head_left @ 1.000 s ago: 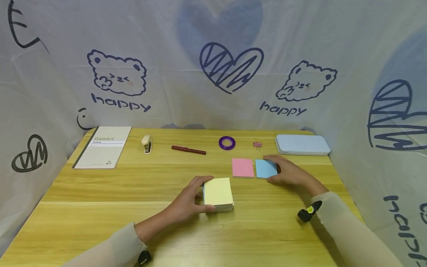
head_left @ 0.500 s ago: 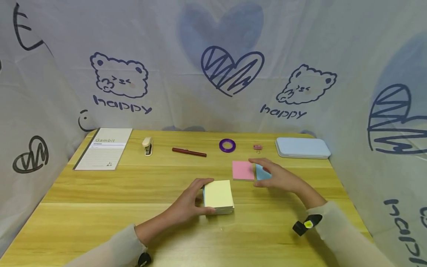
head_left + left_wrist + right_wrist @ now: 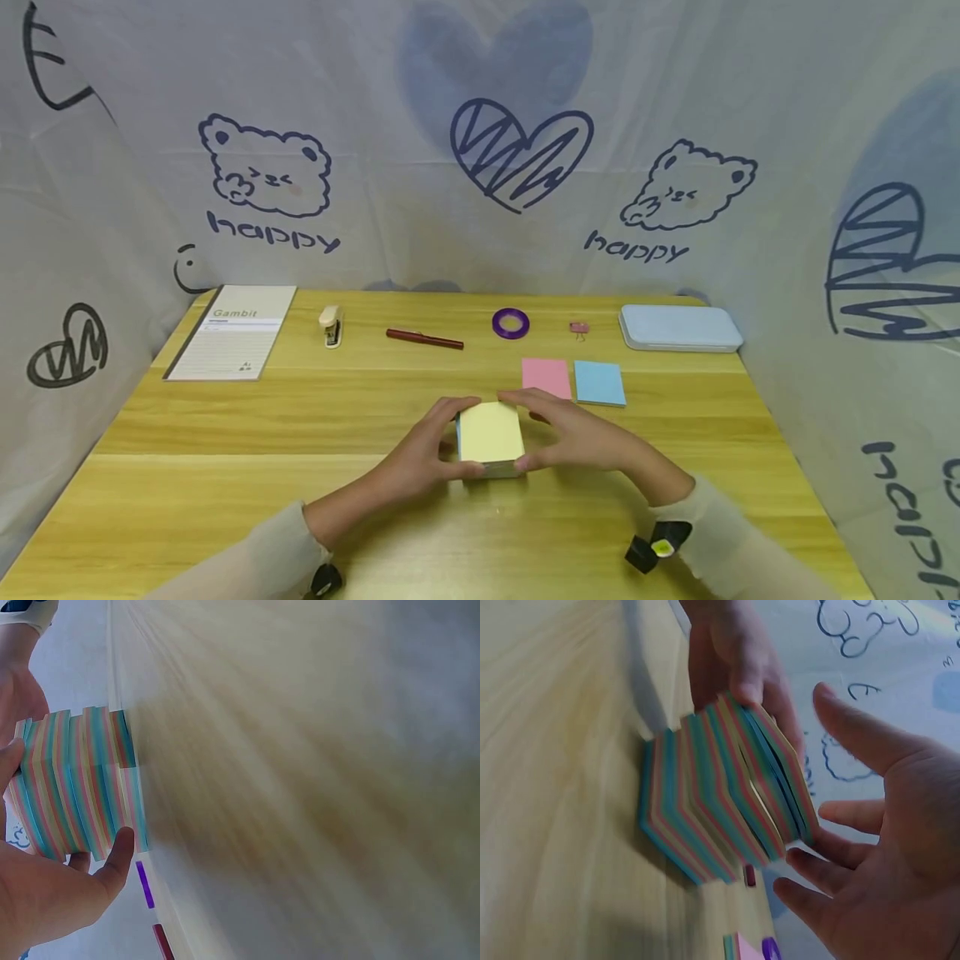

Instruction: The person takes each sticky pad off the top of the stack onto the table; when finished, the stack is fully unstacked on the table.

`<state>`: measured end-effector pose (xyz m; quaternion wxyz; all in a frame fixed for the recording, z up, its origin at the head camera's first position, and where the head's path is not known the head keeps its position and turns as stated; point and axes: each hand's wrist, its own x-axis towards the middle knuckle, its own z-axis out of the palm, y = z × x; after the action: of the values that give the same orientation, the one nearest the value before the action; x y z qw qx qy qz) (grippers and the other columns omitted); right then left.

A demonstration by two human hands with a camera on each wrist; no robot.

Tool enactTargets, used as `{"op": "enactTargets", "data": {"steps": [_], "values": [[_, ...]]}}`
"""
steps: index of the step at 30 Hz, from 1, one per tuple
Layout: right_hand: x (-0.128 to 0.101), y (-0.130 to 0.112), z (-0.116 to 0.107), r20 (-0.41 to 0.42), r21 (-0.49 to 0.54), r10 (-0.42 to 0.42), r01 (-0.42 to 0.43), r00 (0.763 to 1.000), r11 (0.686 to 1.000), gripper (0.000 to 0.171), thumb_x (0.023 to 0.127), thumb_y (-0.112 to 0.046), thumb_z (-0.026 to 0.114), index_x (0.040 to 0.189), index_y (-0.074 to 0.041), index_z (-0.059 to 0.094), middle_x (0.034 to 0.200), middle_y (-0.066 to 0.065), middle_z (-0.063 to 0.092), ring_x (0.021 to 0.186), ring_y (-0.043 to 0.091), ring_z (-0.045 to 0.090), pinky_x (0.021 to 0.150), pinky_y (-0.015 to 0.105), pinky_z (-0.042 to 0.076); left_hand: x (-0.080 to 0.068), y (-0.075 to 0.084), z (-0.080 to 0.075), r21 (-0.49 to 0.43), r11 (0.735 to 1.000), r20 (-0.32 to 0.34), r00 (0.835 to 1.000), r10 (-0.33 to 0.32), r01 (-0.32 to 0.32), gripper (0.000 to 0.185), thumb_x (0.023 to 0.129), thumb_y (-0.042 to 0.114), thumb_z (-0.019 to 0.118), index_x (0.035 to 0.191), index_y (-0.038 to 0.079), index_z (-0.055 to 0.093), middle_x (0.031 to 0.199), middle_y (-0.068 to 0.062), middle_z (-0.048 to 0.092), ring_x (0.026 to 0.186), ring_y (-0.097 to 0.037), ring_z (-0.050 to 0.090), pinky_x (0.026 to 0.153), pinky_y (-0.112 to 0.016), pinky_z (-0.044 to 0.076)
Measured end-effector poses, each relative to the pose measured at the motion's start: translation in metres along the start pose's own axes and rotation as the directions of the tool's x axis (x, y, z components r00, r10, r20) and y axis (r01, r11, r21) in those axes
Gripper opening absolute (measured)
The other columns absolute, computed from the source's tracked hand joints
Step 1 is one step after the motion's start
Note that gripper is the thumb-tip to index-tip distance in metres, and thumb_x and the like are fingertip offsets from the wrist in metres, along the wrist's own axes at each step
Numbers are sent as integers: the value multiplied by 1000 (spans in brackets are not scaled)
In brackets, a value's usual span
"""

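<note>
A tall stack of sticky notes (image 3: 491, 433), yellow on top with striped pastel sides, stands on the table in front of me. My left hand (image 3: 427, 446) grips it from the left, thumb at the near side and fingers at the far corner. From the right, my right hand (image 3: 581, 433) spreads round the stack, thumb by its near right corner and fingers by its far one. In the right wrist view those fingers (image 3: 829, 877) are parted and right at the stack's edge. A pink sticky-note pad (image 3: 546, 377) and a blue one (image 3: 599, 383) lie behind the right hand.
Along the back of the wooden table (image 3: 225, 500) lie a notebook (image 3: 232, 333), a small stapler (image 3: 331, 326), a dark red pen (image 3: 424, 338), purple tape (image 3: 511, 323), a pink binder clip (image 3: 578, 330) and a pale blue case (image 3: 680, 327). Printed cloth (image 3: 375, 83) hangs around it.
My right hand has left the blue pad and moved left to the stack, uncovering the pad, which stays beside the pink one. My left hand keeps its grip on the stack.
</note>
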<state>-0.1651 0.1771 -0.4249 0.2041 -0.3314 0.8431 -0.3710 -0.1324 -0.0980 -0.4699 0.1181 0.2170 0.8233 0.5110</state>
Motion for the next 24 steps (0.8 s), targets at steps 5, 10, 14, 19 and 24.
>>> {"op": "enactTargets", "data": {"steps": [5, 10, 14, 19, 24], "values": [[2, -5, 8, -29, -25, 9, -9, 1000, 1000, 100, 81, -48, 87, 160, -14, 37, 161, 7, 39, 141, 30, 47, 113, 52, 44, 1, -1, 0, -12, 1000, 7, 1000, 3, -3, 87, 86, 27, 87, 157, 14, 38, 149, -9, 45, 134, -31, 48, 106, -52, 50], [8, -5, 15, -63, -38, 3, -5, 998, 999, 99, 80, -48, 87, 159, -12, 40, 158, 7, 43, 137, 29, 51, 111, 52, 46, 2, -2, -1, -7, 1000, 3, 1000, 10, -10, 85, 86, 27, 86, 156, 15, 39, 149, -9, 45, 133, -30, 49, 106, -53, 49], [12, -5, 21, -88, -55, -12, 7, 996, 998, 95, 81, -47, 86, 157, -12, 42, 154, 6, 47, 136, 28, 51, 111, 54, 44, 1, -2, -1, -7, 1000, 4, 1000, 18, -17, 84, 87, 27, 86, 156, 15, 39, 151, -9, 44, 134, -31, 48, 107, -55, 48], [13, -5, 25, -111, -71, -27, 19, 994, 997, 89, 84, -43, 85, 156, -10, 44, 151, 8, 49, 136, 30, 50, 110, 56, 45, 0, -1, 0, -4, 1000, 12, 1000, 6, -6, 85, 88, 27, 85, 157, 14, 38, 153, -10, 42, 138, -33, 45, 111, -60, 42], [13, -3, 26, -119, -89, -39, 28, 992, 996, 88, 85, -40, 86, 156, -10, 44, 149, 6, 50, 135, 28, 51, 110, 53, 46, -1, 1, 0, -6, 1000, 16, 1000, -26, 27, 90, 86, 28, 87, 158, 14, 35, 153, -11, 43, 137, -34, 47, 110, -59, 44]]}}
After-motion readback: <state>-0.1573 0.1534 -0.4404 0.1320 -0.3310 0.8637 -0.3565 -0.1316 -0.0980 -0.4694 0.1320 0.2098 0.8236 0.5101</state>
